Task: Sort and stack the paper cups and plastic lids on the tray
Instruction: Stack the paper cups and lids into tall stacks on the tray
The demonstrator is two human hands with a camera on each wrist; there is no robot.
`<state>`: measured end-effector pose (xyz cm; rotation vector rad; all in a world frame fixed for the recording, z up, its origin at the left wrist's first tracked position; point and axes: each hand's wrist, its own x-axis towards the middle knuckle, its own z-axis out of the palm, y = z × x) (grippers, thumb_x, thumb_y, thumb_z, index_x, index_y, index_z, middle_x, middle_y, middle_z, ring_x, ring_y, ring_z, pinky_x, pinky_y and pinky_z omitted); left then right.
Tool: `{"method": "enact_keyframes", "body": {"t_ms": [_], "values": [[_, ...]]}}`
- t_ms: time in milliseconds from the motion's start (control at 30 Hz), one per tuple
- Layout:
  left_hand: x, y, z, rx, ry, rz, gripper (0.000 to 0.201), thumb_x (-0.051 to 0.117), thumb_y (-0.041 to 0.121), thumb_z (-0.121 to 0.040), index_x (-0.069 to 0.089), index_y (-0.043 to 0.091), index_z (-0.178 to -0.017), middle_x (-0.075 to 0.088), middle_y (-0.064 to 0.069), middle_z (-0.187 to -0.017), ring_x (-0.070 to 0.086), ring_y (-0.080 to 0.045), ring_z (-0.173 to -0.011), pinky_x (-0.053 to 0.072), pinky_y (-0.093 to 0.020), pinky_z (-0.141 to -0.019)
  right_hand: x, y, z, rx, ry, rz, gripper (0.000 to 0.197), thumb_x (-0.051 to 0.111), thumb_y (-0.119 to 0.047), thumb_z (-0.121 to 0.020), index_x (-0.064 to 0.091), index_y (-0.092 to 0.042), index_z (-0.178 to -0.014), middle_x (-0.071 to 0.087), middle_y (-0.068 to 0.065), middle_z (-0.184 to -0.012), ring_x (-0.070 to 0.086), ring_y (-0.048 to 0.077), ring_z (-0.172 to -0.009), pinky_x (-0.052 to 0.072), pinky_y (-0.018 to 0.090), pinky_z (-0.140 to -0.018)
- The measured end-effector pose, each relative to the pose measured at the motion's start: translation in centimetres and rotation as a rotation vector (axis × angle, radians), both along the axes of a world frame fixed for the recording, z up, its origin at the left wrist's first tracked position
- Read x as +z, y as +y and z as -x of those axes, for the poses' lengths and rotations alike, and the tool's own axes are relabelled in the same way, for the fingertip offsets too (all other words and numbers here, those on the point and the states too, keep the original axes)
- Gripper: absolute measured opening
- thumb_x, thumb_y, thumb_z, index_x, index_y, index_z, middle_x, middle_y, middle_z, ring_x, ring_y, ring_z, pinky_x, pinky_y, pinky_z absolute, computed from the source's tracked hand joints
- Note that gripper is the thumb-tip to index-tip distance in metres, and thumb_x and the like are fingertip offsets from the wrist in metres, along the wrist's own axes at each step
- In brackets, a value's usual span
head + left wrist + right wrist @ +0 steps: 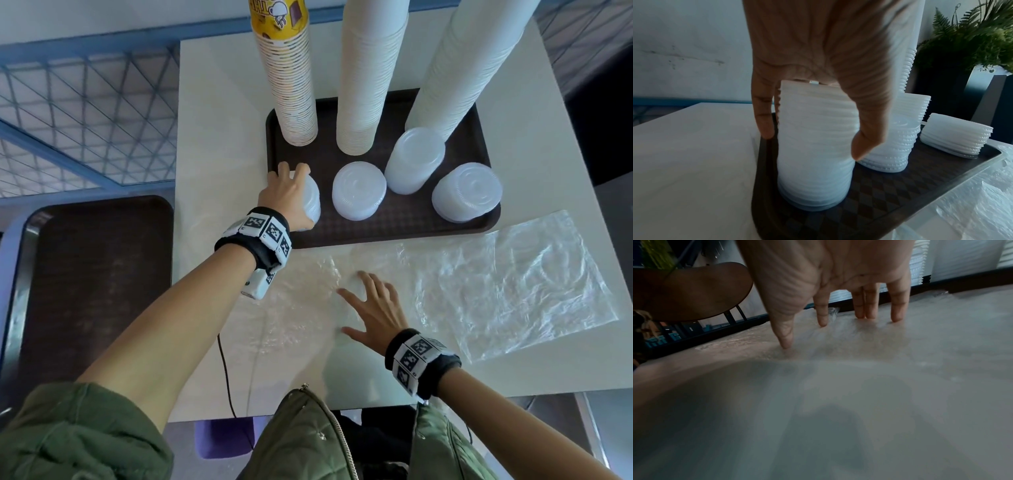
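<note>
A brown tray [394, 233] lies on the white table. At its back stand three tall cup stacks: one yellow-printed [291, 85] and two white [370, 85] [462, 68]. Several white lid stacks stand in front. My left hand [287, 192] grips the left-corner lid stack [813, 146] from above, its thumb [861, 146] and a finger [764, 123] down either side. That stack stands on the tray [900, 194]. My right hand [373, 308] presses flat, fingers spread, on a clear plastic bag [513, 291] in front of the tray.
Three more lid stacks [359, 190] [414, 164] [466, 192] crowd the tray's front right. A second brown tray [96, 274] lies left of the table. A black cable [226, 377] runs off the near edge. A plant [972, 40] stands beyond the tray.
</note>
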<state>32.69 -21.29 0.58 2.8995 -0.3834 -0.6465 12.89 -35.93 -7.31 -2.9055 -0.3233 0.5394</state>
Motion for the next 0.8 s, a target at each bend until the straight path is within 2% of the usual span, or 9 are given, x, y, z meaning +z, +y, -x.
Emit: {"method": "enact_keyframes", "body": {"t_ms": [133, 200, 267, 333, 433, 533, 700, 800], "values": [[-0.1, 0.0, 0.1, -0.04, -0.013, 0.016, 0.093, 0.081, 0.02, -0.058, 0.028, 0.018, -0.134, 0.033, -0.015, -0.129, 0.038, -0.034, -0.116, 0.043, -0.037, -0.07, 0.0, 0.1, 0.0, 0.001, -0.008, 0.01, 0.083, 0.081, -0.063, -0.039, 0.06, -0.028, -0.111, 0.06, 0.017, -0.116, 0.063, 0.034, -0.101, 0.054, 0.049, -0.077], [0.0, 0.2, 0.0, -0.082, -0.033, 0.015, 0.101, 0.082, 0.024, -0.058, 0.023, 0.019, -0.14, 0.032, -0.016, -0.131, 0.037, -0.034, -0.119, 0.044, -0.042, -0.081, 0.1, 0.0, 0.0, 0.002, -0.003, 0.011, 0.082, 0.081, -0.063, -0.039, 0.062, -0.028, -0.111, 0.06, 0.017, -0.116, 0.063, 0.033, -0.101, 0.054, 0.049, -0.077], [0.1, 0.6, 0.1, -0.123, -0.083, -0.004, 0.11, 0.082, 0.031, -0.058, 0.016, 0.02, -0.145, 0.03, -0.015, -0.137, 0.033, -0.033, -0.125, 0.039, -0.048, -0.094, 0.1, 0.0, 0.0, 0.004, 0.009, 0.005, 0.083, 0.081, -0.063, -0.039, 0.061, -0.028, -0.11, 0.06, 0.017, -0.115, 0.063, 0.033, -0.101, 0.055, 0.049, -0.076], [0.2, 1.0, 0.5, -0.132, -0.14, 0.022, 0.112, 0.082, 0.036, -0.058, 0.014, 0.02, -0.146, 0.026, -0.015, -0.143, 0.028, -0.032, -0.132, 0.035, -0.05, -0.099, 0.1, -0.1, 0.0, 0.007, 0.018, -0.013, 0.084, 0.082, -0.062, -0.038, 0.06, -0.027, -0.112, 0.06, 0.018, -0.115, 0.063, 0.034, -0.101, 0.055, 0.05, -0.076], [0.2, 1.7, 1.7, -0.1, -0.213, 0.119, 0.099, 0.08, 0.035, -0.061, 0.027, 0.016, -0.142, 0.03, -0.015, -0.141, 0.032, -0.033, -0.129, 0.042, -0.049, -0.092, 0.4, -0.2, 0.0, -0.015, -0.002, -0.059, 0.085, 0.083, -0.058, -0.041, 0.053, -0.027, -0.115, 0.06, 0.018, -0.115, 0.063, 0.034, -0.101, 0.056, 0.049, -0.074], [-0.1, 2.0, 2.7, -0.076, -0.253, 0.177, 0.08, 0.075, 0.03, -0.07, 0.037, 0.01, -0.137, 0.037, -0.017, -0.136, 0.038, -0.035, -0.124, 0.049, -0.048, -0.08, 1.1, -0.5, 0.0, -0.063, -0.065, -0.117, 0.076, 0.081, -0.052, -0.052, 0.048, -0.026, -0.115, 0.06, 0.018, -0.115, 0.063, 0.035, -0.102, 0.056, 0.047, -0.075], [-0.4, 1.9, 2.9, -0.062, -0.216, 0.202, 0.068, 0.068, 0.021, -0.08, 0.035, 0.012, -0.138, 0.03, -0.012, -0.143, 0.032, -0.029, -0.132, 0.05, -0.046, -0.078, 2.4, -1.7, 0.4, -0.218, -0.171, -0.237, 0.058, 0.079, -0.041, -0.063, 0.054, -0.02, -0.111, 0.061, 0.018, -0.109, 0.063, 0.036, -0.1, 0.053, 0.045, -0.079], [-0.6, 1.8, 2.6, -0.038, -0.195, 0.214, 0.065, 0.068, 0.02, -0.08, 0.036, 0.009, -0.135, 0.028, -0.011, -0.145, 0.029, -0.029, -0.133, 0.05, -0.047, -0.079, 3.2, -2.8, 0.5, -0.329, -0.18, -0.287, 0.05, 0.072, -0.038, -0.073, 0.058, -0.016, -0.115, 0.058, 0.016, -0.114, 0.058, 0.035, -0.106, 0.048, 0.044, -0.086]]}}
